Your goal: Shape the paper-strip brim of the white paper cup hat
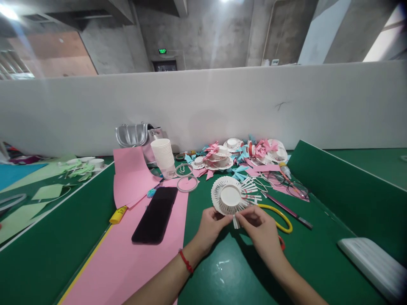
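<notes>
Your green table (210,277) carries the work; the white cut paper cup (219,202) is held just above it, in front of you, splayed into a disc with its round base facing up.

Your right hand (262,228) has thumb and index finger drawn narrow, pinching strips at the lower edge. Your left hand (210,228) closes thumb and fingers on the edge just beside them; the fingers tucked beneath are hidden.

The cup should feel very light and dry, with little slip. Its base (230,195) looks the stiffest part, so steady it there if it wobbles. The scalloped rim (216,190) likely gives under pressure; support it from below. The loose strips (255,197) at the right look softest, prone to creasing or tearing at their roots: take each near its tip, lightly, with fingertips.
</notes>
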Demonstrator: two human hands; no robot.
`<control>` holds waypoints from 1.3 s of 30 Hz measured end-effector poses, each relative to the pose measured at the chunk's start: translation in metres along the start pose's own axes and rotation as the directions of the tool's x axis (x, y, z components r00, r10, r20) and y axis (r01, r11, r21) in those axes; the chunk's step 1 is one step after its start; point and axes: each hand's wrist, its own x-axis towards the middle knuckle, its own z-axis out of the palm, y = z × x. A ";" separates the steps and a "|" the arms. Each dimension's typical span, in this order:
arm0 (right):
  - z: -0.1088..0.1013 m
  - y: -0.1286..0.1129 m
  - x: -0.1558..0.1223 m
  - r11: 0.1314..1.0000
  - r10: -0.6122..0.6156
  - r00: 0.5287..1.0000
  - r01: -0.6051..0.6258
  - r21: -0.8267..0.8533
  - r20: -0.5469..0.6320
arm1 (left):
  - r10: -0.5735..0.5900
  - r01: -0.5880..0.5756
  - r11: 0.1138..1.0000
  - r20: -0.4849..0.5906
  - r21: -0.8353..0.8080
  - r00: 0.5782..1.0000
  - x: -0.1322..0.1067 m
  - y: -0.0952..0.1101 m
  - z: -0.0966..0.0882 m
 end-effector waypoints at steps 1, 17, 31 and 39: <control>0.000 0.000 0.000 1.000 -0.001 1.000 0.001 0.008 -0.007 | 0.004 -0.004 1.000 -0.003 0.010 1.000 0.000 0.000 0.000; 0.002 0.008 0.000 0.999 -0.044 0.997 0.045 -0.027 0.066 | 0.021 -0.021 1.000 -0.028 -0.010 0.999 0.002 -0.003 -0.001; -0.003 0.007 0.002 0.966 -0.117 0.988 0.137 -0.220 0.103 | 0.073 -0.067 0.993 -0.060 0.094 0.996 0.001 -0.002 0.001; -0.002 0.004 0.001 0.974 -0.091 0.991 0.108 -0.198 0.095 | 0.058 -0.054 0.994 -0.041 0.091 0.997 0.002 -0.006 -0.001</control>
